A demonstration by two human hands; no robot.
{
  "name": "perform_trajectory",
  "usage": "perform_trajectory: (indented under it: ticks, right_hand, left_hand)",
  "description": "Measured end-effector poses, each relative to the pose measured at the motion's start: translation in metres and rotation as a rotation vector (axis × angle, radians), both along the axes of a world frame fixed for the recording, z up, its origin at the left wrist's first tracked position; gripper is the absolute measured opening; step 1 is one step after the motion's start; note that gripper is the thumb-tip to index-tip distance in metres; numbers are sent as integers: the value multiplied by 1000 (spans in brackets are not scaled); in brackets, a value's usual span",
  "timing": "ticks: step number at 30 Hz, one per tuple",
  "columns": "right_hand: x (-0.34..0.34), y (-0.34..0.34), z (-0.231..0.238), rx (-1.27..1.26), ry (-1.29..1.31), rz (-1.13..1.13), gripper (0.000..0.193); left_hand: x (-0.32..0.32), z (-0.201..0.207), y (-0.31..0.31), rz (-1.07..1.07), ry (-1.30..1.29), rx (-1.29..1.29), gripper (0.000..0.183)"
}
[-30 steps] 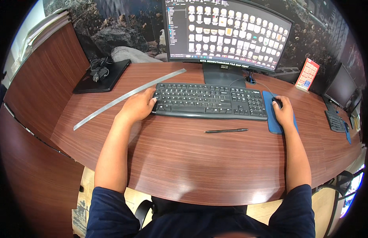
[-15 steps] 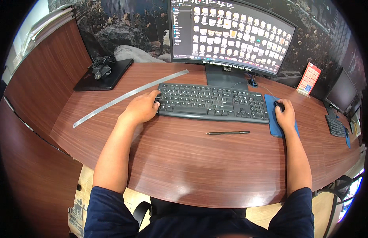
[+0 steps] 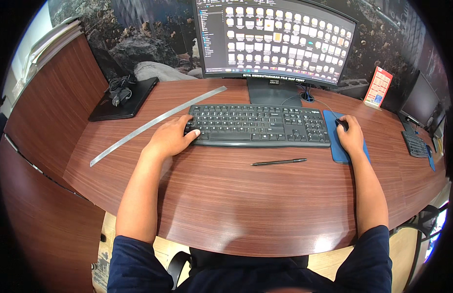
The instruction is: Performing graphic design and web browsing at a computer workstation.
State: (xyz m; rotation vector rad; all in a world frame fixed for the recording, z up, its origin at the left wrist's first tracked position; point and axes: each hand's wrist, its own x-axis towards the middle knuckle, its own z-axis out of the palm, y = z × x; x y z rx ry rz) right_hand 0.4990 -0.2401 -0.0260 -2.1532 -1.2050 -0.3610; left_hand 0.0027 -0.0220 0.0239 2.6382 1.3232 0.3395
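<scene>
My left hand (image 3: 169, 138) lies at the left end of a black keyboard (image 3: 251, 127). Its fingers reach over the leftmost keys, and its thumb is stretched out near the lower left corner; nothing is held in it. On the right, my right hand (image 3: 352, 136) is wrapped over a black computer mouse (image 3: 342, 124), which it partly hides. A blue mouse pad (image 3: 338, 154) lies under the mouse. In front of the keyboard is a black pen (image 3: 279, 162). A long metal ruler (image 3: 155, 122) lies slanted beyond my left hand.
Behind the keyboard stands a large monitor (image 3: 280, 44) showing rows of file icons. A closed black laptop (image 3: 131, 108) with a bundled cable (image 3: 118, 93) on top sits back left, beside a wooden partition (image 3: 50, 83). Far right are a red-and-white card stand (image 3: 377, 88) and a second monitor (image 3: 420, 100).
The whole view has tilted slightly. My left thumb has spread outward a little at the keyboard's corner. My right hand stays on the mouse.
</scene>
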Motion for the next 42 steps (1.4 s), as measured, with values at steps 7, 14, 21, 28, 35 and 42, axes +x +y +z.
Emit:
perform_trajectory:
  ticks: [7, 14, 21, 28, 35, 42]
  right_hand:
    - [5, 1, -5, 43, -6, 26, 27]
    - [10, 1, -8, 88, -15, 50, 28]
    - [7, 1, -6, 46, -32, 28, 28]
    - [11, 1, -9, 62, -13, 59, 29]
    - [12, 2, -9, 46, -25, 54, 30]
    - [14, 0, -10, 56, -32, 65, 30]
  left_hand:
    - [4, 8, -9, 14, 28, -53, 86]
    - [5, 9, -11, 25, 33, -70, 86]
    - [-1, 3, -3, 7, -15, -60, 79]
    - [-1, 3, -3, -3, -45, -54, 68]
    - [-14, -10, 14, -68, -54, 13, 54]
    - [-9, -5, 8, -63, -74, -48, 60]
